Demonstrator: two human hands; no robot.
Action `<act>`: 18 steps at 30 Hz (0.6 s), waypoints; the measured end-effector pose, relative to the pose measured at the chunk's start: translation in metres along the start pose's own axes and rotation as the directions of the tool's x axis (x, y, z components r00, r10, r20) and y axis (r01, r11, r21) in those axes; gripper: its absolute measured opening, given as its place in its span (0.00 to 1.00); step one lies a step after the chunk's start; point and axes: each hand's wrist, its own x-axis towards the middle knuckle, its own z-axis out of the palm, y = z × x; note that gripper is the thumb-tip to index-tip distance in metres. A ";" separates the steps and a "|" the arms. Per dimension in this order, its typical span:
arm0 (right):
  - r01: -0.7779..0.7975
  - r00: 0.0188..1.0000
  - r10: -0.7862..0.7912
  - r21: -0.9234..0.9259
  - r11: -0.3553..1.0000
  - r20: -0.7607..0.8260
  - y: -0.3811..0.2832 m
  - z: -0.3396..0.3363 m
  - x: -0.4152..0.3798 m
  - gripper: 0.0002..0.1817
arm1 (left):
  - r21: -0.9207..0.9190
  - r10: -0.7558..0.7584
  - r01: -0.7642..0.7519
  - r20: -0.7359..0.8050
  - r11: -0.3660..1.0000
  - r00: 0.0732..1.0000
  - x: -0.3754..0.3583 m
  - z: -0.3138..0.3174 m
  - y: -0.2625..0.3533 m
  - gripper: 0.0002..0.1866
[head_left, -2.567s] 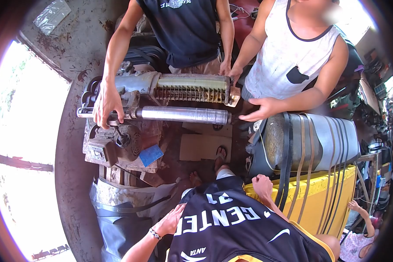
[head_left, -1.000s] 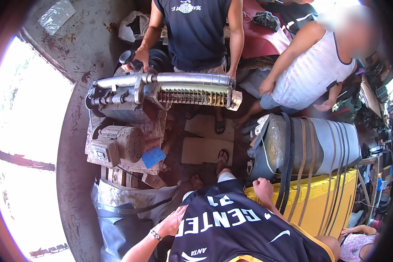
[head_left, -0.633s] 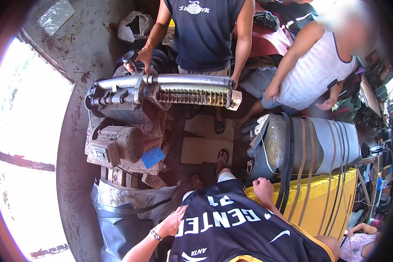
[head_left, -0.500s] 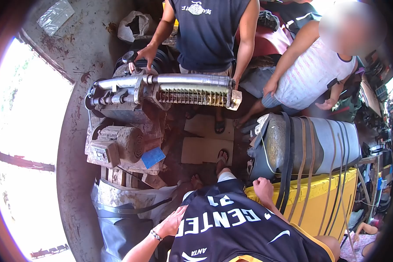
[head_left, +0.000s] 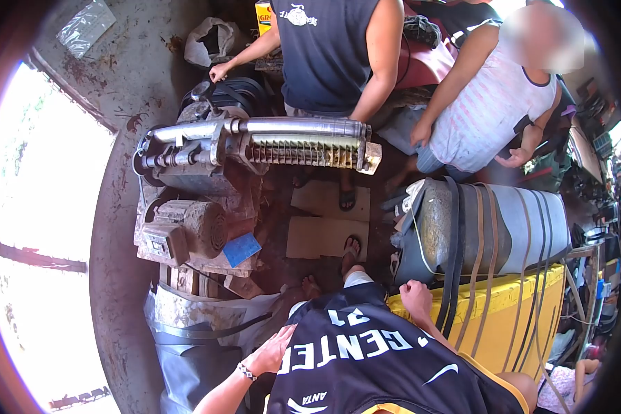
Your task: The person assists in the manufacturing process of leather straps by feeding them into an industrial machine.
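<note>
My left hand, with a patterned bracelet at its wrist, lies flat against the side of the black jersey, fingers stretched out and holding nothing. On the other side, my right hand is curled closed by the near edge of the yellow box, and nothing shows in it. Ahead of me stands a machine with a long metal roller and a row of ridged cutters under it. A dusty electric motor sits below, on its near side. Neither hand touches the machine.
A co-worker in a dark sleeveless shirt stands behind the machine; another person in a white top is at the right. Dark and brown strips hang over a grey roll on the yellow box. Cardboard covers the floor.
The co-worker's hand has left the machine's knob and moved back beyond it, and their body has leaned. The person in white has shifted slightly. My hands have stayed put.
</note>
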 end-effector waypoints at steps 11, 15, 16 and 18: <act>0.016 1.000 -0.016 0.000 1.000 -0.019 0.001 0.001 0.000 0.14 | 0.017 0.010 -0.010 0.006 1.000 1.000 0.002 0.001 -0.004 0.41; 0.014 1.000 -0.014 0.001 1.000 -0.015 0.001 0.000 0.000 0.13 | 0.051 0.041 -0.040 -0.007 0.998 0.999 0.002 0.003 -0.010 0.41; 0.011 1.000 -0.011 -0.001 1.000 -0.013 0.002 0.000 0.000 0.13 | 0.063 0.049 -0.049 -0.013 0.997 0.999 0.002 0.003 -0.010 0.41; 0.007 1.000 -0.007 -0.003 1.000 -0.008 0.001 0.000 0.000 0.13 | 0.073 0.049 -0.049 -0.004 0.996 0.999 0.003 -0.002 0.000 0.41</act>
